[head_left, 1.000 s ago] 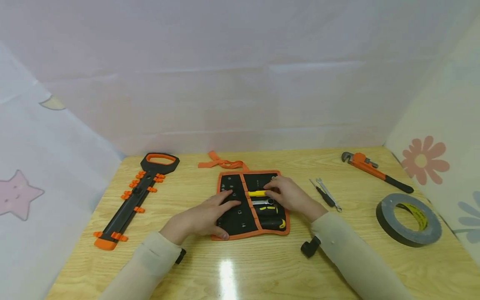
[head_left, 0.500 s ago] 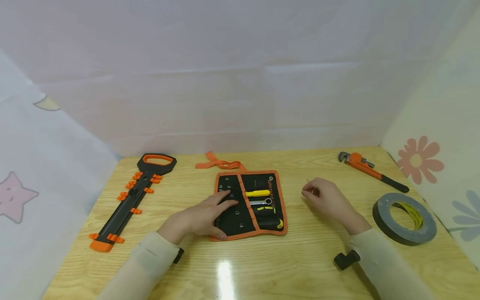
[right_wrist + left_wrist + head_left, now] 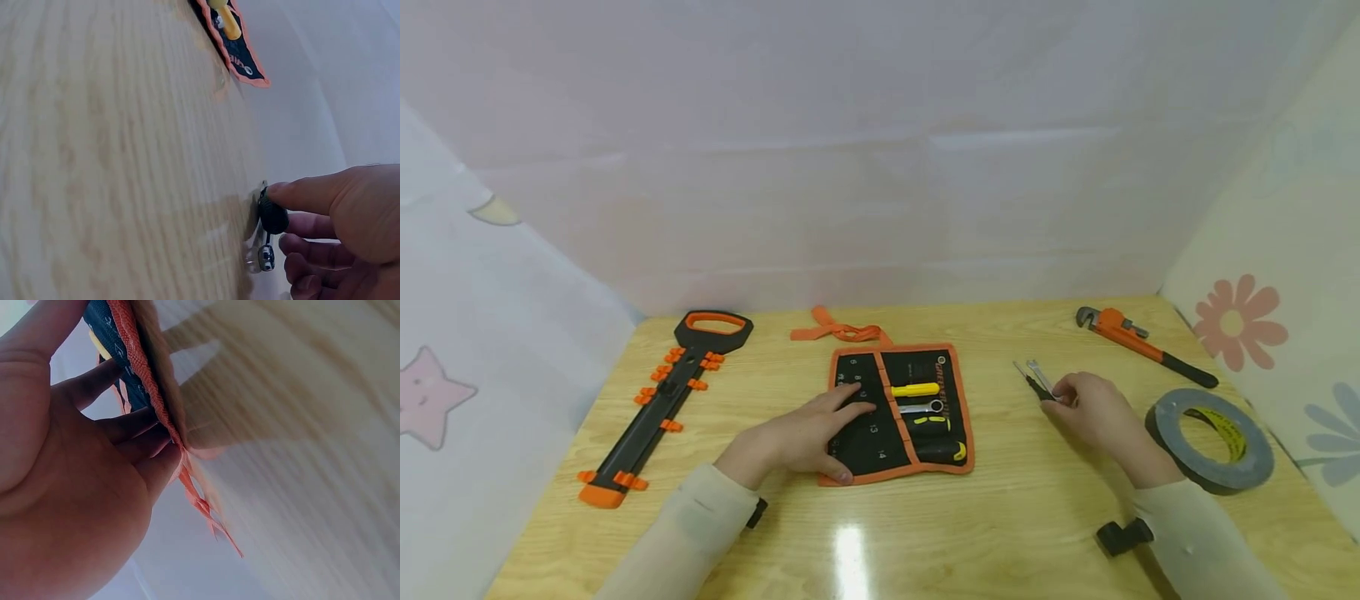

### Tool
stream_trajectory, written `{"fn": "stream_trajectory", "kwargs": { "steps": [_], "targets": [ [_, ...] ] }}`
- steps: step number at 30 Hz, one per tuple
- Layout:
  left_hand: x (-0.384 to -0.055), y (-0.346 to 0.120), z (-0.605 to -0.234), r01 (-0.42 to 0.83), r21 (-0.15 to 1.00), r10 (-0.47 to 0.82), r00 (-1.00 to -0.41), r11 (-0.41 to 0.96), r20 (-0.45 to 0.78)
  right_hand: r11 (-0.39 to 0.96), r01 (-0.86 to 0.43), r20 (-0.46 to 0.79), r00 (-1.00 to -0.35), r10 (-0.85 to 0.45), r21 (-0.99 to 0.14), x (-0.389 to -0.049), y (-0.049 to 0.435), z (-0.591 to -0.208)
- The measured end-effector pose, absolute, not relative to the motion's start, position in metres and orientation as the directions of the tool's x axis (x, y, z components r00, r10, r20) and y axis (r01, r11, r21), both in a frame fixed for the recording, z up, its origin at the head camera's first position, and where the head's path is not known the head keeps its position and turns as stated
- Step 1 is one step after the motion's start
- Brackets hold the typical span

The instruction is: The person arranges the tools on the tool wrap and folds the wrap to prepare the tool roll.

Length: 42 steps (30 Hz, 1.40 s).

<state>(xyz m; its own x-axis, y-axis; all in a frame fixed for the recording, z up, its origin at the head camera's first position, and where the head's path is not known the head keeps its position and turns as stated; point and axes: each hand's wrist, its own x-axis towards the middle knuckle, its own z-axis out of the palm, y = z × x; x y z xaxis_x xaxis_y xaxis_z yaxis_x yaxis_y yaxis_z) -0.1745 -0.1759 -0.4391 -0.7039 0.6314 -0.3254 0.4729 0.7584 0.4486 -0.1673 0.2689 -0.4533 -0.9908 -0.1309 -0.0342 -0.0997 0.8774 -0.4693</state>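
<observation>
My left hand (image 3: 805, 433) rests with spread fingers on the left half of a black tool pouch (image 3: 872, 442) with orange trim. Tucked into the pouch's right half are a yellow-handled tool (image 3: 917, 389), a wrench (image 3: 917, 407) and black-and-yellow handles (image 3: 943, 451). Right of the pouch, my right hand (image 3: 1097, 417) pinches a small screwdriver by its black handle (image 3: 274, 217) between thumb and fingers. Its thin shaft (image 3: 1019, 367) points away. A small combination wrench (image 3: 1041, 375) lies alongside, partly hidden by the fingers; its ring end (image 3: 267, 257) shows in the right wrist view.
At the left lies a long black rack (image 3: 647, 425) with orange clips and a handle. An orange pipe wrench (image 3: 1138, 340) is at the back right, with a roll of grey tape (image 3: 1251, 467) before it. Orange ties (image 3: 842, 331) trail behind the pouch. Fabric walls enclose the table.
My right hand has left the yellow-handled tool in the pouch and moved right to the screwdriver, which it now pinches. The left hand has stayed on the pouch.
</observation>
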Motion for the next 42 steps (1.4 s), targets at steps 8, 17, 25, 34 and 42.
{"fn": "stream_trajectory", "kwargs": {
  "steps": [8, 17, 25, 34, 42],
  "targets": [
    [-0.173, -0.176, -0.439, 0.485, 0.437, 0.634, -0.707, 0.757, -0.315, 0.885, -0.102, -0.041, -0.99, -0.135, -0.455, -0.168, 0.271, -0.457],
    [-0.173, -0.177, -0.439, 0.485, 0.441, 0.636, -0.705, 0.755, -0.315, 0.855, -0.127, 0.005, -0.989, -0.145, -0.502, -0.168, 0.266, -0.452],
    [-0.172, -0.177, -0.438, 0.475, 0.445, 0.63, -0.707, 0.759, -0.321, 0.821, -0.244, 0.099, -0.969, -0.226, -0.516, -0.176, 0.247, -0.445],
    [-0.173, -0.178, -0.439, 0.476, 0.447, 0.632, -0.705, 0.758, -0.321, 0.768, -0.376, 0.192, -0.926, -0.324, -0.518, -0.191, 0.215, -0.444],
    [-0.173, -0.178, -0.441, 0.48, 0.442, 0.633, -0.706, 0.758, -0.317, 0.751, -0.417, 0.175, -0.906, -0.384, -0.511, -0.204, 0.183, -0.446]
  ]
}}
